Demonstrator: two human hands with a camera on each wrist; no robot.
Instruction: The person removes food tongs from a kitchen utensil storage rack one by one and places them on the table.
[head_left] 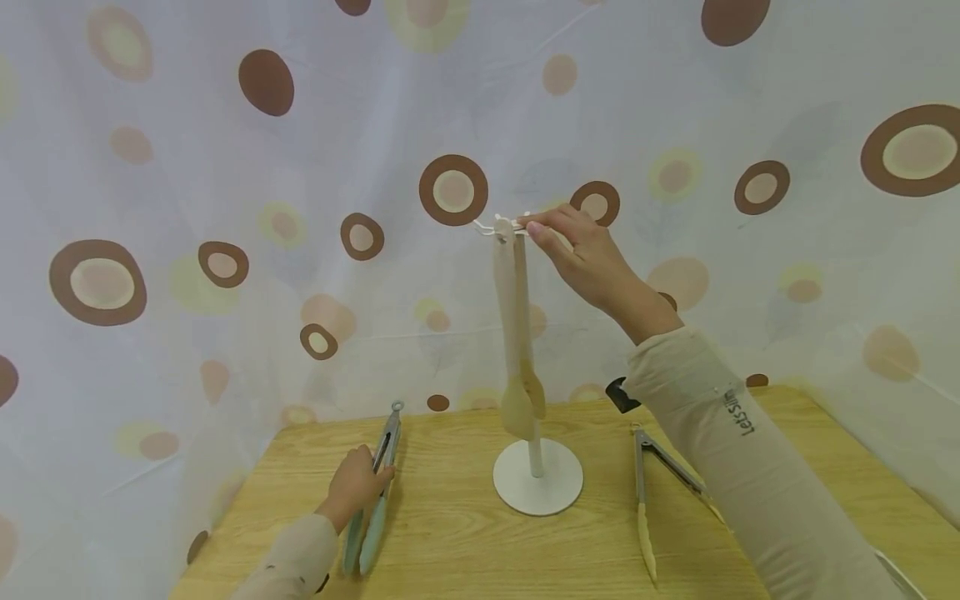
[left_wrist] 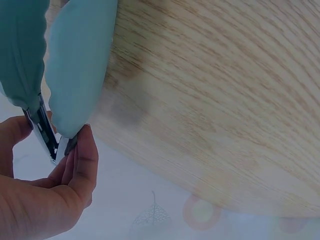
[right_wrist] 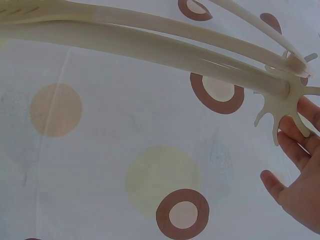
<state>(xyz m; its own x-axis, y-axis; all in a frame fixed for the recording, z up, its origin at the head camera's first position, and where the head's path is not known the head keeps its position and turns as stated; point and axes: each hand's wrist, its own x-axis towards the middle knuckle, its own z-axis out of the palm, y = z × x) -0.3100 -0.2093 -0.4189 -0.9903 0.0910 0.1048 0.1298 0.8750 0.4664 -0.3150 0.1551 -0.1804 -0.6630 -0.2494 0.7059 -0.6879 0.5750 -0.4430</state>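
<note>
On the left of the table, my left hand [head_left: 352, 486] grips a pair of tongs [head_left: 372, 533] with teal ends and metal arms. In the left wrist view the fingers and thumb hold the metal part just past the teal ends [left_wrist: 80, 65]. My right hand [head_left: 588, 254] is at the top of a white utensil stand [head_left: 537, 496], fingertips and thumb pinching one of its hooks. The hooked top [right_wrist: 282, 107] shows in the right wrist view. Cream utensils [head_left: 517, 408] hang from it, one spoon-shaped and one slotted.
A second pair of tongs [head_left: 647, 533], with yellow ends, lies spread on the wooden table [head_left: 450, 542] under my right forearm. A white curtain [head_left: 390, 333] with brown circles stands behind the table. A white edge [head_left: 896, 575] shows at the lower right.
</note>
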